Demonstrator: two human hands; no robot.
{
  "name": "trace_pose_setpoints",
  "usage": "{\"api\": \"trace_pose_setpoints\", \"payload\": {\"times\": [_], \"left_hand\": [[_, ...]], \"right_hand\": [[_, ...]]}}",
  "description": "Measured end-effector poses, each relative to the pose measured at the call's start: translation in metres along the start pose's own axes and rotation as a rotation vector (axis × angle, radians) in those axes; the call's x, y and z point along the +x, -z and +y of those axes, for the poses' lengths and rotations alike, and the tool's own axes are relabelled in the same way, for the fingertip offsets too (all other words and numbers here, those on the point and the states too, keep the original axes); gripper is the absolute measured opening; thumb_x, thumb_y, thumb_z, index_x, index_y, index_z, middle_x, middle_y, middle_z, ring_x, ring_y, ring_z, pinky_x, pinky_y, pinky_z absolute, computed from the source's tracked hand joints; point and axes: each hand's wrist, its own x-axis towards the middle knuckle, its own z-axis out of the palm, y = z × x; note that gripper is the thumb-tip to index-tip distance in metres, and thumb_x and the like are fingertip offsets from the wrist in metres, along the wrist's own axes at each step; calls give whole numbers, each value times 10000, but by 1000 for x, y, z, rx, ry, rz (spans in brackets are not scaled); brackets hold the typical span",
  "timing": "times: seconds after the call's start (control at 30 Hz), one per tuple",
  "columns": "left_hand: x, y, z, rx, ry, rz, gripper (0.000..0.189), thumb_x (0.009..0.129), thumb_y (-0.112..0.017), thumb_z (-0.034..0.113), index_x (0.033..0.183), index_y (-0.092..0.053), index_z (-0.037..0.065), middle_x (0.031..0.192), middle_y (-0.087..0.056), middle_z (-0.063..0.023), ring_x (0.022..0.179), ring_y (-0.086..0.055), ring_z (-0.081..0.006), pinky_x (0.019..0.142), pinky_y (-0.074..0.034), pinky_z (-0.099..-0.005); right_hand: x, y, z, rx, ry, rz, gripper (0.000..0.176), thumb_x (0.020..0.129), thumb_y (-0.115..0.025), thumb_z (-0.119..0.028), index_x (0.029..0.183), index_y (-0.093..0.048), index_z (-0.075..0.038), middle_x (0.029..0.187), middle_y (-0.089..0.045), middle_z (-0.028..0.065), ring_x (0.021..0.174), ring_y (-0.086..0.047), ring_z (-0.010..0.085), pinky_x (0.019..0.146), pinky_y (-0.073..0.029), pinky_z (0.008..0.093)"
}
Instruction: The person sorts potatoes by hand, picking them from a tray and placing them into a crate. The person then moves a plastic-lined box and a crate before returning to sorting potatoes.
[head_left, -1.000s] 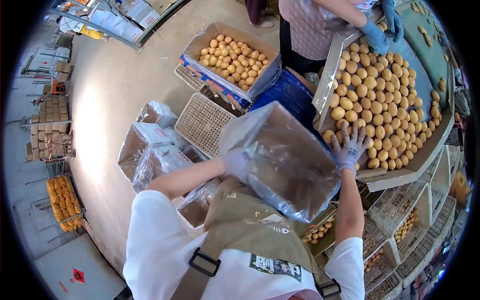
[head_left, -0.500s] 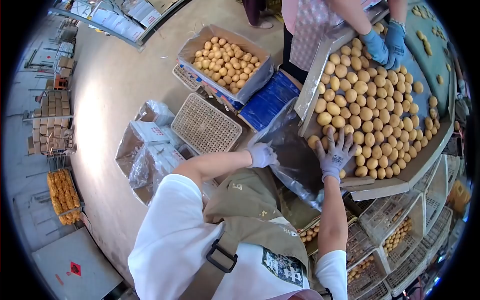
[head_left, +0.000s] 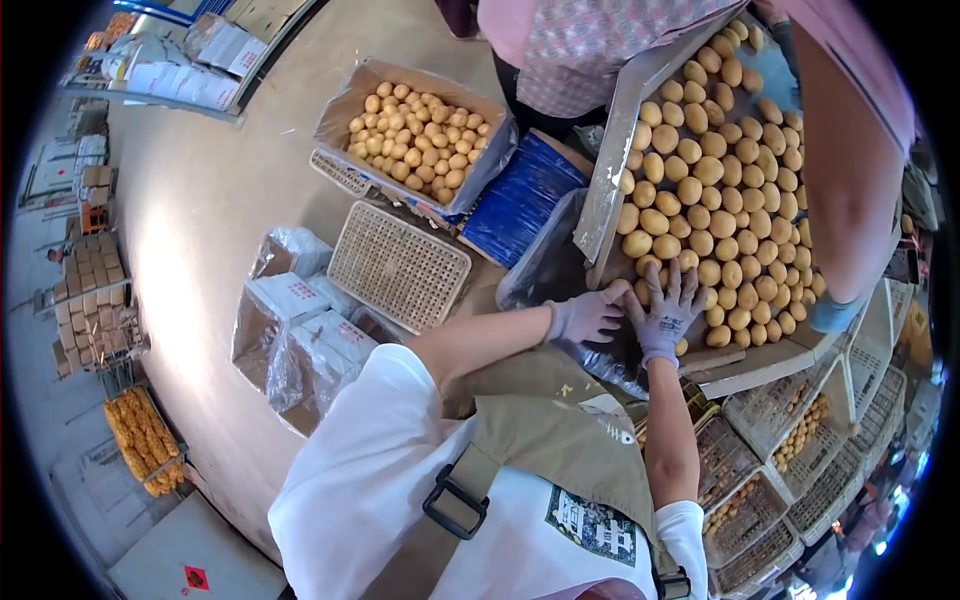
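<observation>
Many round yellow-brown potatoes lie on a sorting tray with a metal rim. My right hand, in a pale glove, rests with spread fingers on the potatoes at the tray's near left corner. Close beside it, my left hand, also gloved, reaches in over the tray's mouth with its fingers apart, the tips near my right thumb. Below both hands is a box lined with dark clear plastic; my arms hide part of it.
Across the tray a co-worker in pink leans in, one arm over the potatoes. Left are a full potato box, a blue box, an upturned crate and a carton of wrapped packs. Stacked crates stand lower right.
My left hand has moved right from the plastic liner to beside my right hand. The co-worker has leaned further over the tray, an arm reaching toward its near right side. The whole view has shifted.
</observation>
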Motion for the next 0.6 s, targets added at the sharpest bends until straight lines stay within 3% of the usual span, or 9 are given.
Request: {"api": "trace_pose_setpoints", "payload": {"times": [0.17,0.33,0.4,0.43,0.53,0.57,0.6], "left_hand": [[14,-13,3,-414,38,-30,992,794,-458,857,1475,-346,144,1472,-409,-123,1408,-309,-320,1147,-231,-579],[25,-22,3,-715,128,131,970,765,-428,889,1415,-438,170,1452,-455,-101,1363,-394,-335,1105,-305,-612],[27,-15,0,-780,132,4,940,792,-380,875,1418,-457,178,1469,-457,-98,1340,-440,-333,1070,-356,-623],[21,-17,2,-622,87,-11,915,818,-340,854,1429,-453,182,1476,-456,-95,1334,-455,-319,1067,-378,-592],[10,-18,9,-526,12,-127,825,886,-286,766,1467,-425,198,1487,-461,-81,1302,-502,-287,1050,-438,-485],[-4,-30,12,-500,-8,-56,778,902,-302,728,1460,-435,202,1447,-509,-78,1276,-530,-268,1019,-469,-423],[0,-22,8,-471,7,-70,751,902,-319,709,1434,-459,197,1402,-546,-85,1295,-508,-255,1052,-420,-496]], "right_hand": [[2,-2,1,33,17,15,604,758,-739,-534,1317,-615,-340,1541,-401,40,1469,-245,338,1163,-101,640],[7,6,-4,70,-5,44,591,750,-737,-511,1295,-628,-312,1474,-482,75,1369,-372,394,1137,-185,639],[5,10,-8,33,-75,-37,574,764,-722,-496,1295,-626,-300,1442,-503,98,1348,-390,401,1129,-204,630],[7,12,-11,68,-95,-3,556,778,-713,-465,1296,-626,-280,1421,-513,107,1338,-401,398,1128,-214,619],[-14,26,-25,201,-131,59,532,824,-695,-326,1330,-607,-185,1397,-519,136,1338,-413,374,1141,-248,558],[-20,47,-33,273,-113,39,493,819,-680,-257,1293,-619,-136,1351,-554,126,1301,-464,339,1138,-272,531],[-33,58,-37,317,-74,42,454,807,-683,-236,1242,-637,-113,1294,-599,100,1245,-520,305,1126,-293,525]]}}
